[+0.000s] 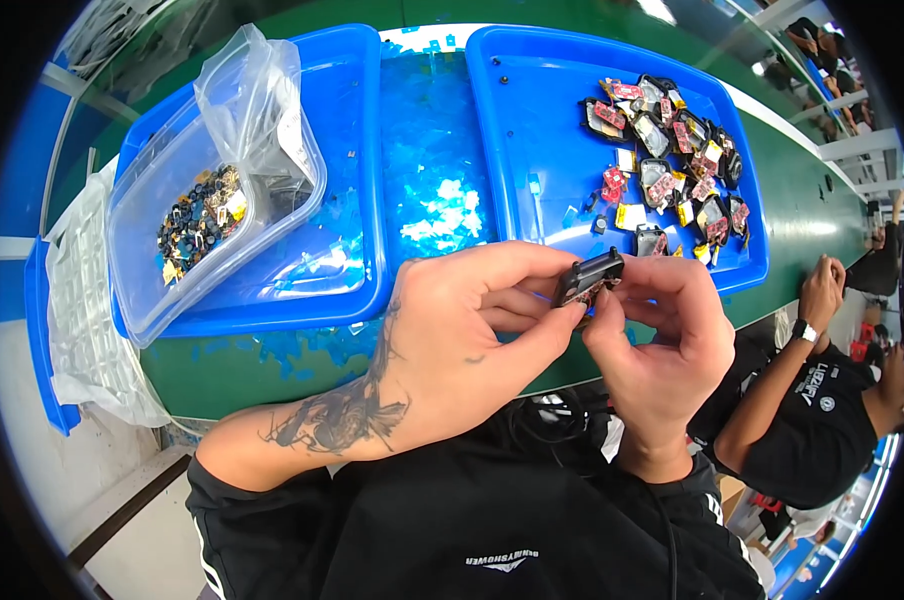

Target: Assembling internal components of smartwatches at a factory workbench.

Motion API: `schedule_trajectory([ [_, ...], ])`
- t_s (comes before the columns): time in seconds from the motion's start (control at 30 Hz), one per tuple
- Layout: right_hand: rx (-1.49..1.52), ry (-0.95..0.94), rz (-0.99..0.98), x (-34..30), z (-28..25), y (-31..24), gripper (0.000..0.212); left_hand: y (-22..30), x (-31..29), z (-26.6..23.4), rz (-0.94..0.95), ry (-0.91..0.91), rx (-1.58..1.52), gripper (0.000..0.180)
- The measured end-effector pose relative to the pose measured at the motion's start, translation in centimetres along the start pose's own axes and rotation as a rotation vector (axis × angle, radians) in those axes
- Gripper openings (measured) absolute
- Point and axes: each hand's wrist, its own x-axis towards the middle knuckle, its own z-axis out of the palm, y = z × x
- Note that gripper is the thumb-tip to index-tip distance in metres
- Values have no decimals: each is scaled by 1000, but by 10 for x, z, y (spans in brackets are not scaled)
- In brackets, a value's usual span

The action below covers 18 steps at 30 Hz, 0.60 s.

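Green workbench point(797, 215); left blue tray point(372, 180), right blue tray point(542, 110). Black plastic casing point(594, 275) held at right tray's near edge: left hand point(457, 325) pinching one end, right hand point(667, 355) the other. Step seems two-handed work on it; next move likely needs steady left hold.

A green table point(807, 232) carries a left blue tray point(373, 160), a right blue tray point(542, 130) and blue scraps point(437, 125)

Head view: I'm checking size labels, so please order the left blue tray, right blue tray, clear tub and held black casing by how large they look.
Largest to smallest:
1. Left blue tray and right blue tray: too alike to rank
2. Clear tub
3. Black casing
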Motion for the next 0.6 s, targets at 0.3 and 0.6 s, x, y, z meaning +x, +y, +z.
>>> schedule_trajectory([
  [0.3,-14,-6,35,0,1,-1,20,1,0,1,-43,-5,-17,31],
  [0.6,278,-101,218,1,-6,-8,38,-1,1,-2,-20,14,-165,30],
])
